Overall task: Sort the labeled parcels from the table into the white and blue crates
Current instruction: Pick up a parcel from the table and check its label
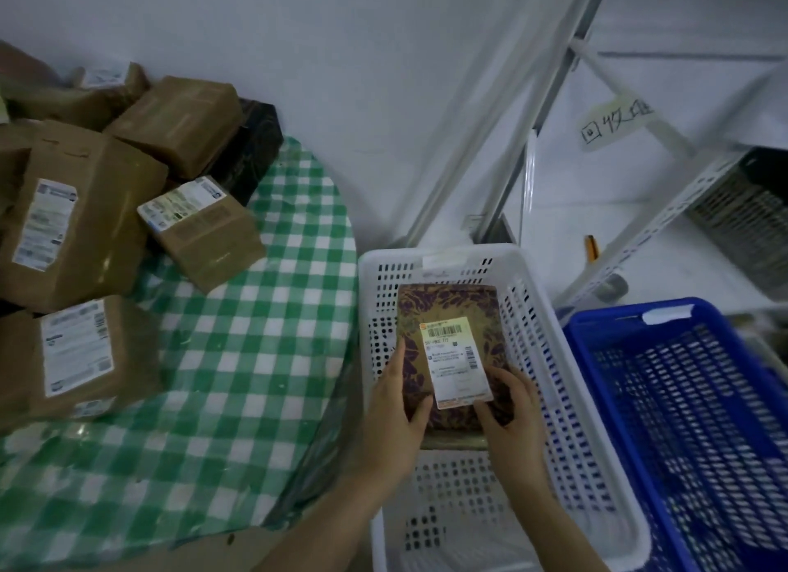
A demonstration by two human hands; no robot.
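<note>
A green-checked desk [239, 358] against a white wall carries brown cardboard parcels [81, 238]. Beside it, the left grip [392, 418] and right grip [516, 413] both clasp the near end of a patterned labeled parcel [447, 311], held low inside the white crate [528, 328]. The blue crate [605, 315] stands alongside. Placement seems in hand; the next move likely calls for letting go and reaching back to the desk.
</note>
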